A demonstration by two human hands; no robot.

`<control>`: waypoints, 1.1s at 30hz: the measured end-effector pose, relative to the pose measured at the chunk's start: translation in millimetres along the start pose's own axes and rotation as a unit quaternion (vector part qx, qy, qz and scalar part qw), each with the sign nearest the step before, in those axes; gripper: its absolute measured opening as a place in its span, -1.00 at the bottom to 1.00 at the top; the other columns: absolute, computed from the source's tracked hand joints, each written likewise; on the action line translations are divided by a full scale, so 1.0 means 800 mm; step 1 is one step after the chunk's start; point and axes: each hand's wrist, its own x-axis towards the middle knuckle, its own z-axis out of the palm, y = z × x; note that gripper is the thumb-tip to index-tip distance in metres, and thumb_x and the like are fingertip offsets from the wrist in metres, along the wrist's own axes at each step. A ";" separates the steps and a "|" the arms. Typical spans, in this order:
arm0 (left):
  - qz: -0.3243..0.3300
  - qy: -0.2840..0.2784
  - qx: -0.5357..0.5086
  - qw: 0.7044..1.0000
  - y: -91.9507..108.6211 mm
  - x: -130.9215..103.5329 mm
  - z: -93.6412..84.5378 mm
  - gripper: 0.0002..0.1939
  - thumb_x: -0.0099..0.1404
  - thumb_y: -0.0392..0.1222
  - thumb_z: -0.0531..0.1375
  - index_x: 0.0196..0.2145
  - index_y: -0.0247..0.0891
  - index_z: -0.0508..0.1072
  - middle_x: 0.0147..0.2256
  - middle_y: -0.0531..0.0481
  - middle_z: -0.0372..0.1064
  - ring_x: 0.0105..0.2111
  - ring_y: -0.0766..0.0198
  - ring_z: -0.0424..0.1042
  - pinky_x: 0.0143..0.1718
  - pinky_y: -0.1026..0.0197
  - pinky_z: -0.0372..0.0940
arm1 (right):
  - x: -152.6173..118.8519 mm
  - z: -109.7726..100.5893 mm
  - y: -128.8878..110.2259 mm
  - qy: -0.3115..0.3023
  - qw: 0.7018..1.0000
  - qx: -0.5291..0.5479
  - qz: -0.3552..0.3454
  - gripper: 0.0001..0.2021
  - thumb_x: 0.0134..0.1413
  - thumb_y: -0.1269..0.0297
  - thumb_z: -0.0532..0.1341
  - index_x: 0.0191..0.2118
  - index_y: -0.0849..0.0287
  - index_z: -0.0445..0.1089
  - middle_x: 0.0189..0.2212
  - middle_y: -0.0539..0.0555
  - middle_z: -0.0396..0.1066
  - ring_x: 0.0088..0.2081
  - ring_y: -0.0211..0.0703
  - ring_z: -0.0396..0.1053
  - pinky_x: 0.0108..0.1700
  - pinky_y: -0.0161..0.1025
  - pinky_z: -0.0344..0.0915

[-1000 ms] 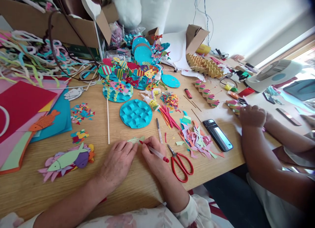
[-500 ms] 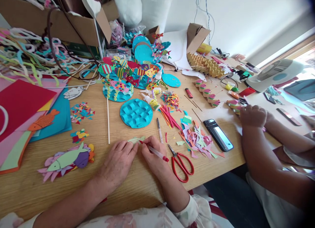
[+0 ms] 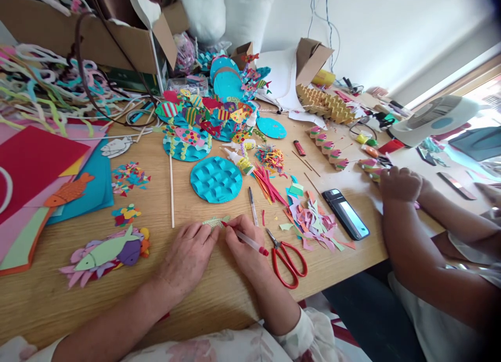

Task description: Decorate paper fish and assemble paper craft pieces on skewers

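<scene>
A small pale green paper cutout [image 3: 214, 222], seemingly a fish with a scale pattern, lies on the table between my hands. My left hand [image 3: 191, 252] rests on the wood with fingers bent and pressed together, holding the cutout's near edge down. In my right hand [image 3: 246, 250] is a red gel pen [image 3: 250, 242], gripped with its tip touching the cutout's right part. Red-handled scissors [image 3: 287, 260] lie just right of that hand, blades partly open. A second pen [image 3: 253, 205] lies beyond it. My fingers hide part of the cutout.
A blue woven paper disc [image 3: 216, 179] and a white stick [image 3: 171, 190] lie ahead. Paper fish [image 3: 107, 251] are piled at left. Paper scraps [image 3: 313, 221] and a phone [image 3: 346, 214] are at right, near another person's hands [image 3: 401, 184]. Glue bottles [image 3: 240, 161] lie beyond the disc.
Almost nothing differs. My hands and the pen keep nearly the same place, and the view has shifted very slightly.
</scene>
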 end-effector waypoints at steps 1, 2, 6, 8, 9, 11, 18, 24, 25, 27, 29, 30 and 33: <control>0.000 0.000 0.003 1.000 0.000 0.000 0.000 -0.65 0.28 -0.38 0.03 0.02 -0.30 0.31 -0.32 -0.06 0.31 -0.25 0.13 0.26 -0.22 0.08 0.24 | 0.000 0.000 -0.001 -0.005 1.000 0.001 0.002 -0.94 -0.05 0.33 0.09 -0.48 0.14 0.26 -0.69 -0.13 0.22 -0.66 -0.35 0.15 -0.59 -0.39 0.07; 0.000 -0.001 0.006 1.000 0.000 0.000 0.000 -0.65 0.28 -0.37 0.03 0.02 -0.31 0.32 -0.32 -0.05 0.31 -0.25 0.13 0.26 -0.23 0.08 0.24 | 0.000 0.000 -0.001 -0.010 1.000 0.000 0.004 -0.94 -0.05 0.33 0.09 -0.48 0.14 0.26 -0.68 -0.12 0.22 -0.66 -0.34 0.15 -0.59 -0.39 0.07; 0.006 0.002 0.014 1.000 0.000 0.000 0.000 -0.65 0.28 -0.38 0.04 0.02 -0.32 0.32 -0.32 -0.06 0.30 -0.26 0.13 0.26 -0.24 0.08 0.24 | 0.000 -0.001 -0.003 -0.021 1.000 -0.010 0.011 -0.93 -0.04 0.33 0.08 -0.48 0.15 0.27 -0.67 -0.11 0.23 -0.65 -0.34 0.17 -0.58 -0.39 0.08; 0.008 0.000 0.018 1.000 0.000 0.001 0.000 -0.65 0.28 -0.37 0.03 0.03 -0.32 0.31 -0.31 -0.06 0.31 -0.25 0.13 0.26 -0.24 0.08 0.25 | 0.001 -0.001 -0.002 -0.019 1.000 -0.019 0.010 -0.93 -0.04 0.33 0.09 -0.48 0.14 0.26 -0.68 -0.12 0.22 -0.65 -0.34 0.17 -0.57 -0.39 0.08; 0.007 -0.002 0.020 1.000 0.000 0.001 -0.001 -0.65 0.29 -0.37 0.02 0.03 -0.31 0.31 -0.31 -0.06 0.31 -0.25 0.14 0.26 -0.23 0.08 0.25 | 0.001 -0.001 -0.002 -0.017 1.000 -0.023 0.009 -0.93 -0.05 0.33 0.08 -0.49 0.14 0.26 -0.68 -0.13 0.21 -0.65 -0.34 0.16 -0.57 -0.39 0.08; 0.006 -0.006 0.025 1.000 -0.001 0.001 -0.001 -0.65 0.30 -0.37 0.01 0.03 -0.30 0.31 -0.31 -0.06 0.31 -0.25 0.14 0.26 -0.23 0.09 0.25 | 0.000 -0.001 -0.002 -0.012 1.000 -0.029 0.003 -0.93 -0.05 0.34 0.08 -0.50 0.13 0.24 -0.69 -0.13 0.19 -0.65 -0.35 0.15 -0.57 -0.39 0.07; 0.013 0.006 0.021 1.000 0.000 0.001 -0.003 -0.63 0.26 -0.38 0.08 0.03 -0.34 0.33 -0.32 -0.06 0.32 -0.26 0.13 0.27 -0.24 0.07 0.27 | 0.000 -0.003 -0.001 -0.013 1.000 -0.023 -0.007 -0.93 -0.08 0.37 0.08 -0.53 0.13 0.20 -0.71 -0.15 0.12 -0.67 -0.36 0.08 -0.59 -0.40 0.02; 0.011 0.016 0.019 1.000 0.000 0.002 0.000 -0.62 0.23 -0.40 0.10 0.02 -0.34 0.35 -0.31 -0.05 0.32 -0.26 0.12 0.27 -0.24 0.06 0.28 | -0.001 -0.004 0.003 0.006 1.000 -0.001 -0.002 -0.95 -0.06 0.37 0.08 -0.49 0.14 0.23 -0.71 -0.16 0.12 -0.68 -0.37 0.09 -0.60 -0.40 0.00; 0.010 0.017 0.018 1.000 0.000 0.001 0.001 -0.62 0.23 -0.40 0.10 0.02 -0.34 0.35 -0.31 -0.05 0.32 -0.26 0.12 0.27 -0.23 0.06 0.28 | -0.001 -0.004 0.003 0.006 1.000 -0.005 -0.002 -0.95 -0.06 0.37 0.08 -0.49 0.14 0.23 -0.71 -0.16 0.13 -0.67 -0.37 0.09 -0.60 -0.40 0.00; 0.009 0.018 0.017 1.000 0.000 0.001 0.002 -0.61 0.23 -0.40 0.10 0.03 -0.35 0.34 -0.30 -0.06 0.32 -0.25 0.11 0.27 -0.22 0.06 0.28 | -0.001 -0.003 0.003 0.006 1.000 -0.012 -0.001 -0.95 -0.06 0.36 0.09 -0.48 0.14 0.24 -0.70 -0.15 0.15 -0.67 -0.36 0.10 -0.60 -0.40 0.01; 0.009 0.017 0.014 1.000 0.000 0.000 0.002 -0.61 0.23 -0.40 0.10 0.03 -0.35 0.34 -0.31 -0.06 0.32 -0.25 0.11 0.27 -0.22 0.05 0.28 | 0.000 -0.002 0.002 0.004 1.000 -0.014 0.000 -0.95 -0.06 0.36 0.09 -0.48 0.14 0.24 -0.70 -0.15 0.15 -0.67 -0.36 0.10 -0.60 -0.40 0.01; 0.009 0.016 0.012 1.000 0.000 0.000 0.002 -0.61 0.23 -0.40 0.10 0.03 -0.35 0.34 -0.31 -0.06 0.32 -0.25 0.11 0.27 -0.23 0.05 0.28 | 0.000 -0.002 0.002 0.003 1.000 -0.014 0.000 -0.95 -0.06 0.36 0.09 -0.48 0.14 0.25 -0.70 -0.15 0.16 -0.67 -0.36 0.11 -0.60 -0.40 0.01; 0.007 0.013 0.009 1.000 0.000 0.000 0.002 -0.62 0.23 -0.40 0.10 0.03 -0.35 0.34 -0.31 -0.06 0.32 -0.26 0.11 0.27 -0.23 0.05 0.28 | 0.000 -0.001 0.001 0.006 1.000 -0.015 0.001 -0.95 -0.06 0.36 0.09 -0.48 0.14 0.25 -0.70 -0.15 0.17 -0.67 -0.36 0.12 -0.60 -0.40 0.02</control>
